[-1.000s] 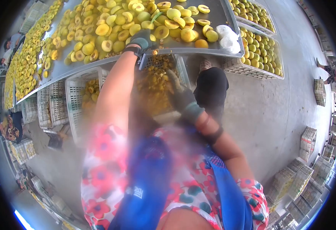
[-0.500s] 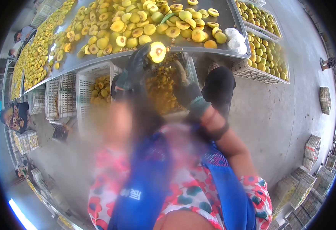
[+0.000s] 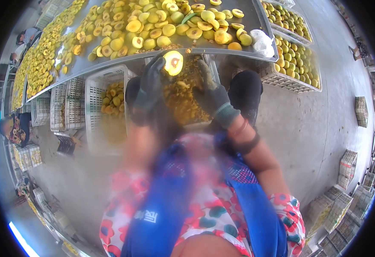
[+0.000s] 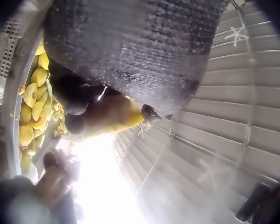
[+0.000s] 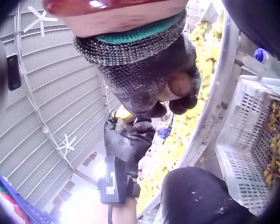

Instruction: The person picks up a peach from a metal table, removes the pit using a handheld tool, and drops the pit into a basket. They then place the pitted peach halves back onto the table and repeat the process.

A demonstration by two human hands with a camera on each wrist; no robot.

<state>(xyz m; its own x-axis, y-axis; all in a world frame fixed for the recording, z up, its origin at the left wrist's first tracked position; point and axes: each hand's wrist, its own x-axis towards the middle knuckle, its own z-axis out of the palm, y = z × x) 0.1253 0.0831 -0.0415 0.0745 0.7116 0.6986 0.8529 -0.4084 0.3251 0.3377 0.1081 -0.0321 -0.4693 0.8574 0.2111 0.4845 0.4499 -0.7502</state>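
Note:
In the head view the gloved left hand (image 3: pixel 151 83) grips a halved yellow fruit (image 3: pixel 173 63), its cut face and brown centre showing. The left wrist view shows the fruit's yellow edge (image 4: pixel 130 119) beneath dark glove fingers. To the right, the gloved right hand (image 3: pixel 213 94) is apart from the fruit, with pale, stained fingers pointing up. Its fingers bend near a rounded brown patch in the right wrist view; whether this is a held thing or part of the hand I cannot tell. Between and below the hands sits a crate of fruit pieces (image 3: pixel 185 100).
A metal table (image 3: pixel 153 53) heaped with halved fruit runs across the front, a white bag (image 3: pixel 262 43) at its right end. Crates of whole fruit (image 3: pixel 296 64) stand at the right; another crate (image 3: pixel 94 92) is left of the knees. Other people sit at far left.
The left hand has drawn back from the table's fruit with a half in its grip, now held over the table's near edge. The right hand stays over the crate, slightly shifted.

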